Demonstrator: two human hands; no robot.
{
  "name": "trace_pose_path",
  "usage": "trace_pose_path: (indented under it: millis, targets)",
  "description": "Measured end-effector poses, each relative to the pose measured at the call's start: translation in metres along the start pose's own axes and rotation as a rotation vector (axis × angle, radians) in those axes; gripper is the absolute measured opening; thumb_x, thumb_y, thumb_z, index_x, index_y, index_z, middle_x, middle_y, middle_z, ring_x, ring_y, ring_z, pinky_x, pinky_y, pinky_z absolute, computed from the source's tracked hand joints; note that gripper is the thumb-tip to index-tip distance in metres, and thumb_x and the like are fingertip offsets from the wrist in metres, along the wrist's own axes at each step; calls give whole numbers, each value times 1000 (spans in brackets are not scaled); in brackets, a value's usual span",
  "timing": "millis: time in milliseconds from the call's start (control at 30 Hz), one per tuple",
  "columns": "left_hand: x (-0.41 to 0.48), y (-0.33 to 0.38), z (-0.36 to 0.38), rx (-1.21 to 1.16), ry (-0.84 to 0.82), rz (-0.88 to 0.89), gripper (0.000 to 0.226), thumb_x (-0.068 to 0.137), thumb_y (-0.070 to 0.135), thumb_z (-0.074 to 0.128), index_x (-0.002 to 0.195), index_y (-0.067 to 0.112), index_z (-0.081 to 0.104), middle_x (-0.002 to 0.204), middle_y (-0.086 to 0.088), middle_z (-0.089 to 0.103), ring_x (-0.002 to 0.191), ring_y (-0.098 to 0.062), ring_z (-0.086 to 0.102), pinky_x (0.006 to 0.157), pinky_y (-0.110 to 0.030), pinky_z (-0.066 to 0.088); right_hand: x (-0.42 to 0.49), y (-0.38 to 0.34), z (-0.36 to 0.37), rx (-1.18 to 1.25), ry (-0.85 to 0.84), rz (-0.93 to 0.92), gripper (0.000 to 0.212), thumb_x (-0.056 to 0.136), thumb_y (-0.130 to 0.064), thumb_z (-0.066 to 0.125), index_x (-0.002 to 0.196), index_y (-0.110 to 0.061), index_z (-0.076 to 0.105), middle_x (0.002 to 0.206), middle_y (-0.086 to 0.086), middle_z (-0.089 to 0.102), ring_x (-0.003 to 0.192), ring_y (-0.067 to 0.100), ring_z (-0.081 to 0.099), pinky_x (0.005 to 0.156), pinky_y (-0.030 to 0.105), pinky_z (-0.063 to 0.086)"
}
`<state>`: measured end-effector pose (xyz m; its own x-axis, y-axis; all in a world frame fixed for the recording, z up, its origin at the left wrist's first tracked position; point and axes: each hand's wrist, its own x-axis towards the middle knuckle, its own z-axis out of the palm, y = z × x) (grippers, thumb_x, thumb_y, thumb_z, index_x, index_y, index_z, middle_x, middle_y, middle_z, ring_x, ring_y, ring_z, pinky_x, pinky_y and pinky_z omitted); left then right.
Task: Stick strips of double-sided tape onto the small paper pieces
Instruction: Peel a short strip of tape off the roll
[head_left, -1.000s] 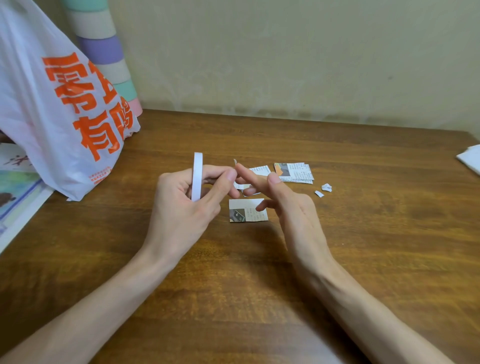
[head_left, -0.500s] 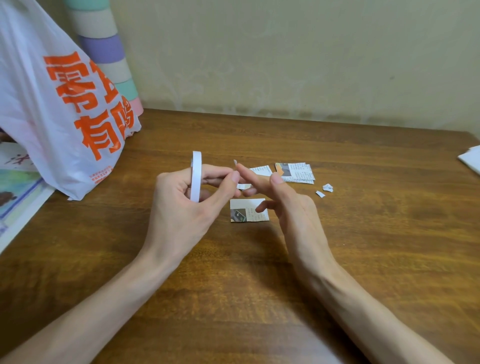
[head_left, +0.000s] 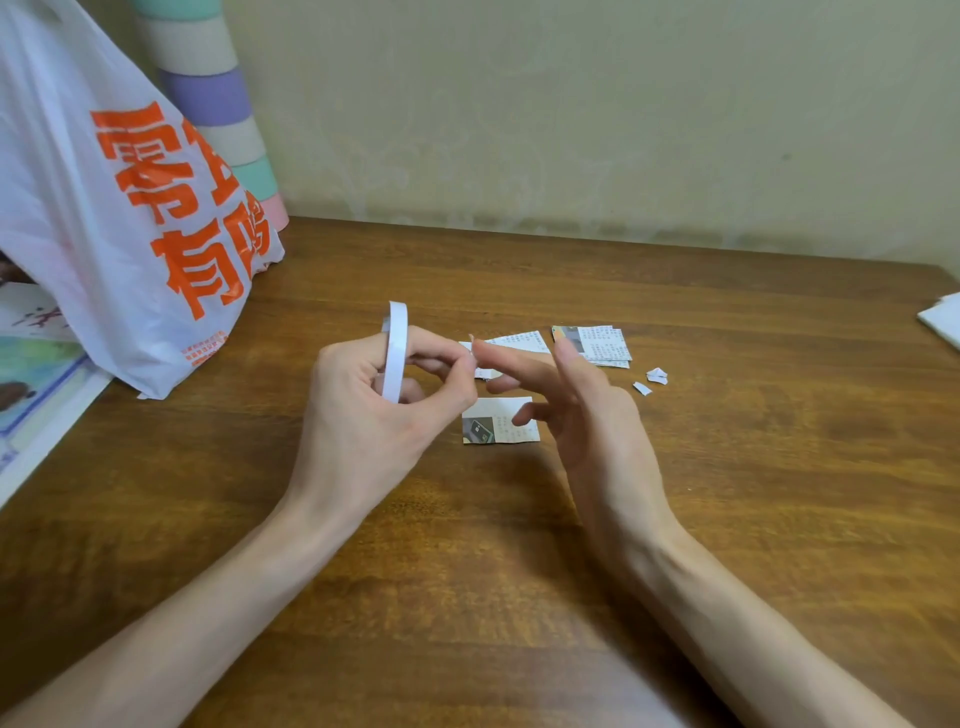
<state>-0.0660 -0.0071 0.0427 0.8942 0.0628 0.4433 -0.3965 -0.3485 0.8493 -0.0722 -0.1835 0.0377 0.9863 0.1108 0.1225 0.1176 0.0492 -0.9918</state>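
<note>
The left hand (head_left: 374, 410) grips the roll (head_left: 395, 353) upright, fingers curled through its hole, thumb and forefinger pinching at its right edge, probably steadying the loose tape end so that it can be picked free. The right hand (head_left: 587, 415) is spread, fingers nearly straight, holding nothing; its forefinger reaches that same spot, though whether it touches I cannot tell. One paper piece (head_left: 501, 421) lies flat on the table (head_left: 727, 493) just beneath both hands, handy for taping. A stack (head_left: 597, 343) waits farther right.
</note>
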Motion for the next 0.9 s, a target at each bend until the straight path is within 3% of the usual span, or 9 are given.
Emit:
trace_pose_path:
  millis: [67,167,267,367,500,633,700,767,900]
  targets:
    - [-1,1,1,-2,-14,10,6,89,12,79,88,18,81,71,6,73,43,-24,57,42,-30,41,1,-3,-2,150,-7,73,53,107,-46,38,111,-19,83,121,1,77,106,15,65,90,39,41]
    - [-1,1,2,-13,-43,15,5,88,10,79,87,14,80,65,10,69,38,-8,47,47,-13,33,-1,-8,-4,343,-34,155,59,99,-47,44,109,-3,81,118,13,77,103,19,64,87,36,42]
    - [-2,1,2,-10,-71,25,6,89,8,78,87,13,80,64,13,68,39,-6,48,49,-9,34,-2,-10,-5,416,-27,175,60,98,-45,47,109,5,78,116,18,76,102,21,65,86,36,42]
    - [-3,2,3,-27,-81,38,5,93,14,78,89,15,80,53,17,60,37,-7,44,47,-15,34,-1,-10,-7,443,2,180,52,100,-38,48,107,4,78,115,17,77,100,21,65,87,36,43]
    - [-1,2,-1,-41,-37,79,13,98,27,72,98,17,81,68,16,69,41,-15,50,42,-28,36,0,-12,-9,432,18,172,41,101,-31,50,98,-2,80,112,13,77,96,20,64,87,35,44]
    - [1,5,-1,-25,-107,86,24,93,27,75,114,17,80,88,6,73,49,-9,55,52,-12,41,0,-10,-9,436,-9,172,38,101,-28,50,89,-5,78,98,14,72,93,21,61,86,36,43]
    - [1,6,1,-44,-151,98,19,91,26,76,108,18,82,96,4,76,74,-14,70,61,-21,54,0,-8,-10,431,-24,169,38,102,-28,49,89,-6,78,96,12,71,93,21,61,85,36,43]
    - [2,4,1,-34,-160,111,14,91,24,78,103,21,82,98,4,76,93,-22,72,71,-26,59,0,-7,-10,421,-32,161,38,101,-28,49,89,-6,78,96,11,72,92,20,62,84,35,44]
    - [1,3,0,17,-81,132,8,88,21,82,95,17,83,89,3,75,76,-11,66,66,-11,45,2,-4,-11,356,-49,138,40,97,-32,50,95,-5,80,102,12,73,92,21,60,83,37,41]
